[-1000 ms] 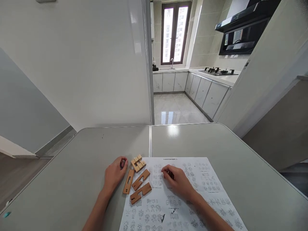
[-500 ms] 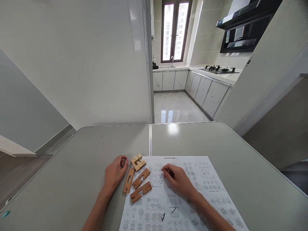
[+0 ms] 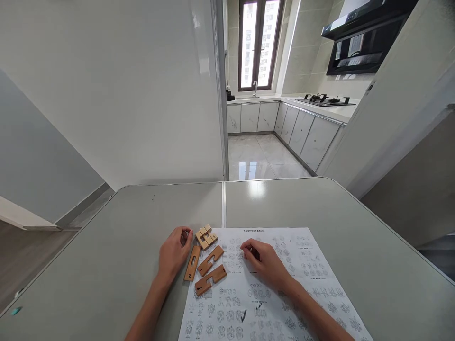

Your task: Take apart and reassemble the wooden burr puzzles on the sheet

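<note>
My left hand (image 3: 174, 253) rests on the grey table (image 3: 106, 255) with its fingers curled loosely, holding nothing I can see. Just right of it lie flat wooden puzzle pieces: a slotted bar marked 2 (image 3: 192, 263), a notched piece (image 3: 210, 260) and another notched piece (image 3: 210, 280). A small light wooden block assembly (image 3: 206, 236) sits beyond them, close to my left fingertips. My right hand (image 3: 265, 262) lies on a printed diagram sheet (image 3: 284, 289), fingers curled together with the tips pressed to the paper.
The table has a seam down its middle and rounded far corners. Beyond it a white wall panel (image 3: 117, 94) stands on the left. A doorway opens onto a kitchen with cabinets (image 3: 305, 137), a hob and a window (image 3: 258, 45).
Both hands and the pieces keep their places. Only the view has shifted slightly, so everything sits a little higher and further right in the picture.
</note>
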Demonstrator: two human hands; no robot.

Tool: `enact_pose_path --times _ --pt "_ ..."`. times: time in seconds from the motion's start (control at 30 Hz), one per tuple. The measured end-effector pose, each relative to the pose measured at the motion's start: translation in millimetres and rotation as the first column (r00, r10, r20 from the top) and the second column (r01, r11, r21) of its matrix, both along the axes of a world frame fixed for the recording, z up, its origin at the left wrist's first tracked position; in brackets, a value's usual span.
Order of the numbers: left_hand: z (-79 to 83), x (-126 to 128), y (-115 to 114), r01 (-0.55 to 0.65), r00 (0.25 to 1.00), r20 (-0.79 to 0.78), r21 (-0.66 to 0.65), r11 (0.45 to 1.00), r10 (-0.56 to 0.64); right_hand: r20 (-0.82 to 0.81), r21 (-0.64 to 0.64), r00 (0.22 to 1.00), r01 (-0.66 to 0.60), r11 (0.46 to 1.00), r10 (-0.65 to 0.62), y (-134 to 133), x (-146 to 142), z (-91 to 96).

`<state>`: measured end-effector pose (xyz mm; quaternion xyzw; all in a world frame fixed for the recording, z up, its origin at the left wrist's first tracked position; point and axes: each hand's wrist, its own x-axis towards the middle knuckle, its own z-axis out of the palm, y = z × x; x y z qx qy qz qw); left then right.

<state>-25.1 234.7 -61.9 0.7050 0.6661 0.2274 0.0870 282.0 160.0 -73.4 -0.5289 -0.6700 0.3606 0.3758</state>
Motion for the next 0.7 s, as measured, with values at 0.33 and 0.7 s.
enact_pose_path --times 0.33,0.7 --pt "-2.8 34 -16 0.255 0.945 0.182 0.115 0.96 -0.273 0.013 0.007 1.0 0.005 1.0 -0.005 -1 0 0.9" --pt "-6.6 37 -19 0.241 0.958 0.158 0.015 0.97 -0.241 0.003 0.0 1.0 0.001 1.0 -0.001 -1 0 0.5"
